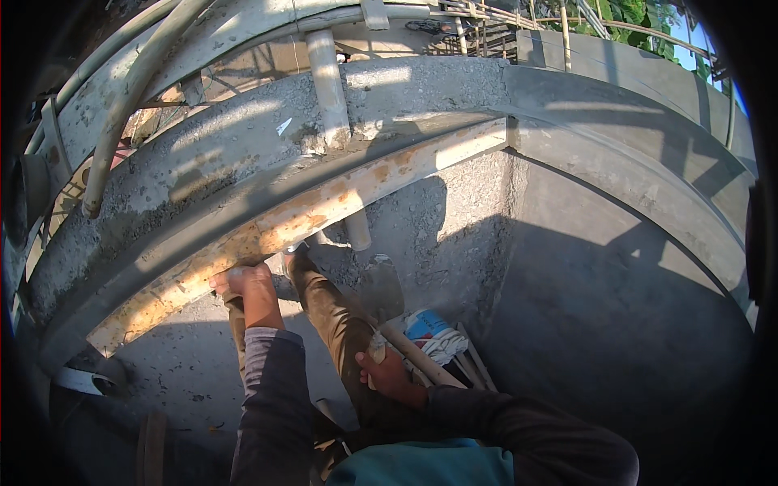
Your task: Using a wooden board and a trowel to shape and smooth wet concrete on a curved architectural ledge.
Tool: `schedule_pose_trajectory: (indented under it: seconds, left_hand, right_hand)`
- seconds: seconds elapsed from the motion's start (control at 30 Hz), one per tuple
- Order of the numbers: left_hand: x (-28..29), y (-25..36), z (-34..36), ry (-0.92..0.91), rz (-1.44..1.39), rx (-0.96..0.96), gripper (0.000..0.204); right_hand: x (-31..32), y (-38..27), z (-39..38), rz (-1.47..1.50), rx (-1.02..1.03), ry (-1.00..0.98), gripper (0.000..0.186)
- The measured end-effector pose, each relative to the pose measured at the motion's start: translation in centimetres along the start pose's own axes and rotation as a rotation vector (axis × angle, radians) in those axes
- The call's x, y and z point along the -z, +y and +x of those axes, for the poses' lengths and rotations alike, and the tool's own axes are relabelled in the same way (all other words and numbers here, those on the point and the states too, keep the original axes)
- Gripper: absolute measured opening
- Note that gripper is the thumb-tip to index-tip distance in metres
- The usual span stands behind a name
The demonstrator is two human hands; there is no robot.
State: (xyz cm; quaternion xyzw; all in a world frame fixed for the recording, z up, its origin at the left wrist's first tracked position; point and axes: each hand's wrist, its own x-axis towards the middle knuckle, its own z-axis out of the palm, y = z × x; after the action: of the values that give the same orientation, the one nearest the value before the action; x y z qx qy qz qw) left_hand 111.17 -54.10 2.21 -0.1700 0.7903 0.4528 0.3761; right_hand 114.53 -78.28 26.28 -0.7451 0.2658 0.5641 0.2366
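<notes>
A long pale board (304, 220) with rust-brown stains runs slantwise along the front of a wet-looking grey concrete ledge (190, 217). My left hand (245, 281) is closed at the board's lower edge, left of its middle; the fingertips are partly hidden. Lower down, near my right leg, my right hand (387, 375) grips the handle of a trowel (381, 287). Its flat grey blade points away from me, apart from the board.
Beside my right hand stand a blue-and-white sack (429, 328) and several pipes or poles (421, 356). A pipe (328, 89) crosses the ledge from above. Smooth grey wall (600, 324) fills the right side. Thick poles (138, 89) lean at the upper left.
</notes>
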Motion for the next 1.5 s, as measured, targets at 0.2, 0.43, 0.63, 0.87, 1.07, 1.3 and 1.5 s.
schedule_pose_trajectory:
  seconds: [0.2, 0.43, 0.63, 0.87, 1.07, 1.3, 1.5]
  left_hand:
    - [-0.2, -1.2, 1.1, -0.02, 0.042, 0.042, 0.078]
    - [0.5, -2.4, 2.3, -0.178, -0.003, 0.179, 0.099]
    - [1.2, -1.6, 1.4, -0.305, -0.054, 0.257, 0.087]
    - [1.8, -0.1, 0.2, -0.324, -0.017, 0.389, 0.088]
    - [2.3, -1.2, 2.9, -0.358, 0.018, 0.397, 0.09]
    - [2.0, -1.3, 4.0, -0.268, 0.11, 0.45, 0.089]
    - [1.8, -1.0, 3.7, -0.258, 0.104, 0.454, 0.09]
  right_hand:
    - [-0.1, -0.3, 0.0, -0.054, 0.005, 0.004, 0.034]
    - [-0.1, -0.4, 0.2, 0.002, -0.024, -0.008, 0.033]
    - [0.0, -0.4, 0.3, 0.066, -0.042, 0.016, 0.033]
    - [0.0, -1.0, 0.6, 0.077, -0.009, 0.017, 0.031]
    - [0.0, -1.1, 0.5, 0.057, 0.024, 0.021, 0.031]
    - [0.0, -1.4, 0.6, 0.042, -0.015, 0.037, 0.03]
    - [0.3, -1.3, 0.7, 0.062, -0.027, 0.004, 0.03]
